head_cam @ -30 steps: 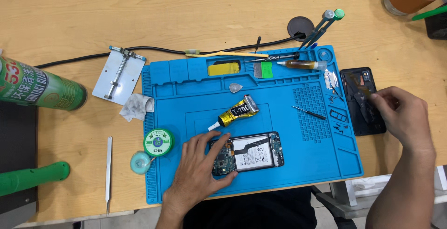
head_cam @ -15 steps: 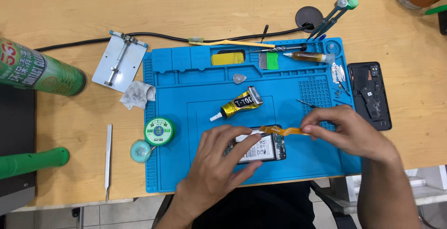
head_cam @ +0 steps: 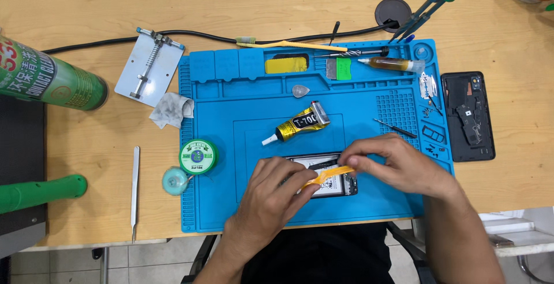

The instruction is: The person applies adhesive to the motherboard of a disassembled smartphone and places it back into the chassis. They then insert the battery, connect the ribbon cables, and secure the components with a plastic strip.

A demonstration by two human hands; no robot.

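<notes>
My left hand [head_cam: 271, 194] presses on the opened phone [head_cam: 323, 175] near the blue mat's [head_cam: 231, 145] front edge to steady it, fingers also pinching one end of the orange strip [head_cam: 329, 174], while my right hand [head_cam: 398, 165] pinches the other, pulling it flat across the phone.

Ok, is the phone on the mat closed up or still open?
Open. The phone lies back-off, its insides showing between both hands, and its black rear cover lies apart on the table, right of the mat.

2 bare forearms, no sleeves, rings or watch; dark clothing over lap.
</notes>
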